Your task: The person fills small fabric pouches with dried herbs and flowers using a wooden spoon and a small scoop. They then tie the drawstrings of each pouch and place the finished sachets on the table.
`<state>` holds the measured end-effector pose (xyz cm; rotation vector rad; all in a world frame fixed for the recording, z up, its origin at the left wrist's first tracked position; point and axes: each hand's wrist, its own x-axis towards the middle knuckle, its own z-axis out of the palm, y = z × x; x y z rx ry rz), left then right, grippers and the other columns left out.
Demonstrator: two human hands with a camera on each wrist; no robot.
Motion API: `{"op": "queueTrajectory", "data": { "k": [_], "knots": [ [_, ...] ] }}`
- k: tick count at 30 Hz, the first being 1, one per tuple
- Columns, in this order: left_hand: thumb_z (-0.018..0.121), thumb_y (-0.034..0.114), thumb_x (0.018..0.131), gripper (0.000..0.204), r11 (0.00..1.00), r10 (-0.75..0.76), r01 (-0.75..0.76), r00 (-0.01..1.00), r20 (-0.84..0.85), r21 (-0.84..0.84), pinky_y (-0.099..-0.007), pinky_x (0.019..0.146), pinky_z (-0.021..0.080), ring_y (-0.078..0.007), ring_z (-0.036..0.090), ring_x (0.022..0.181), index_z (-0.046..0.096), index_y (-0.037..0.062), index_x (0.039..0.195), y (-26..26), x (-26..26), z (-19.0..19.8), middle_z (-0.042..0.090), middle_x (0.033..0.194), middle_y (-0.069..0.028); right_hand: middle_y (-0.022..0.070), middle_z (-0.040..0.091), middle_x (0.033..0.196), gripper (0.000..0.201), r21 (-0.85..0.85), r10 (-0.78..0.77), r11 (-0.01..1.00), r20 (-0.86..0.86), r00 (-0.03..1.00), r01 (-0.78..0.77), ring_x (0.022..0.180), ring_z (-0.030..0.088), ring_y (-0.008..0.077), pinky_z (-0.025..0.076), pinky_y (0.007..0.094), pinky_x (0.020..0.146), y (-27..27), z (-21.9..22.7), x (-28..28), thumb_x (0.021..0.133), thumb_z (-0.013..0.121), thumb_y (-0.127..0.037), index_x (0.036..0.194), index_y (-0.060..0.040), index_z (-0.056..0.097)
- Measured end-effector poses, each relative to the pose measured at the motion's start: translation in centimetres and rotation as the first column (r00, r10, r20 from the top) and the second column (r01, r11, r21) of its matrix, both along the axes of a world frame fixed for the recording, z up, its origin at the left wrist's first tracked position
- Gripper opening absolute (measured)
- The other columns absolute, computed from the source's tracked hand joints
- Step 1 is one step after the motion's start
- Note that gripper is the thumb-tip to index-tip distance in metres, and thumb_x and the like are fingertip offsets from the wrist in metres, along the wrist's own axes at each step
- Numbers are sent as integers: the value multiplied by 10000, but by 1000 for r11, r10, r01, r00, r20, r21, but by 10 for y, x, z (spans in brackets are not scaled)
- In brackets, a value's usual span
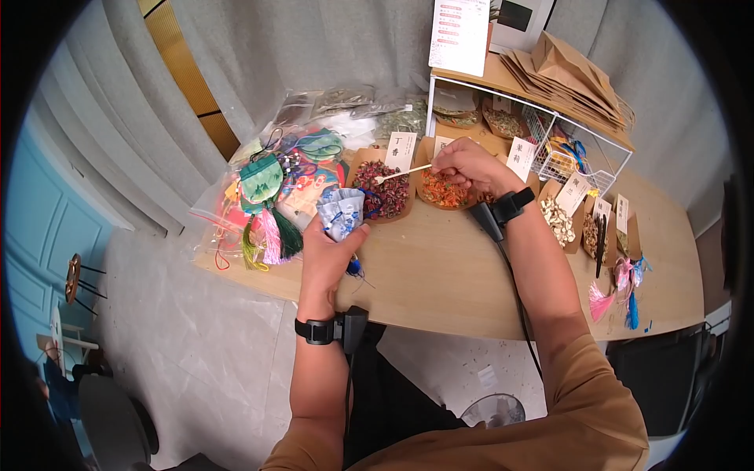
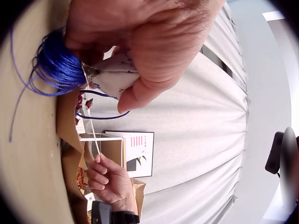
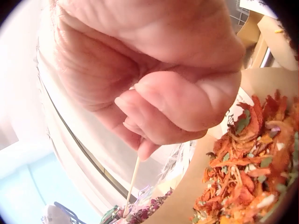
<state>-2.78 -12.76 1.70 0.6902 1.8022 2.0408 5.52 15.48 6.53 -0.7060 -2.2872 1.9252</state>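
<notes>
My left hand [image 1: 324, 257] grips a small blue-and-white cloth pouch [image 1: 341, 213] with its thumb along one side. From the pouch's lower end hangs a blue tassel [image 2: 58, 65], close over the table in the left wrist view. A thin light wooden spoon [image 1: 405, 173] is pinched in my right hand [image 1: 470, 166], its small scoop over a paper tray [image 1: 408, 206] of dried dark red rosebuds [image 1: 386, 193]. Under the right hand lies another tray of orange dried petals [image 3: 247, 168]. The pouch stands just left of the rosebuds; its opening is hidden from the wrist views.
Bagged sachets with tassels [image 1: 271, 231] lie on the left of the table [image 1: 440, 282]. Several labelled trays, one with pale dried pieces [image 1: 556, 222], line the right, where black tongs [image 1: 601, 245] rest. Behind stands a shelf [image 1: 542, 102] with paper bags [image 1: 573, 74].
</notes>
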Motion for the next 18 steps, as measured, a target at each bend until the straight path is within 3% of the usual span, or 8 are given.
{"op": "queueTrajectory", "data": {
  "k": [6,10,13,18],
  "knots": [
    [754,4,741,371,999,-30,28,998,-55,-34,-232,722,465,-74,568,800,625,8,1089,1,1,-1,646,931,5,-32,445,523,177,-45,21,999,-78,997,-24,403,368,51,251,221,360,-2,17,7,839,652,-112,689,-35,596],
    [752,5,744,372,997,-52,47,995,-84,-58,-233,728,467,-69,565,806,623,3,1093,0,1,0,647,945,3,-43,481,557,201,5,136,991,-174,975,-137,403,368,37,261,202,368,-15,34,13,897,634,-116,717,-32,602],
    [754,8,744,373,997,-61,55,993,-97,-62,-233,727,467,-70,564,808,622,3,1092,0,3,3,647,947,3,-39,548,595,163,192,197,968,-196,961,-159,456,418,19,308,190,414,-33,43,15,902,659,-135,791,-16,661],
    [759,10,743,380,998,-49,45,996,-74,-51,-232,725,468,-72,565,805,618,5,1096,0,4,3,645,945,5,7,660,693,111,351,269,923,-301,915,-156,621,536,30,429,205,547,-39,43,16,844,706,-86,888,13,732]
  ]
}}
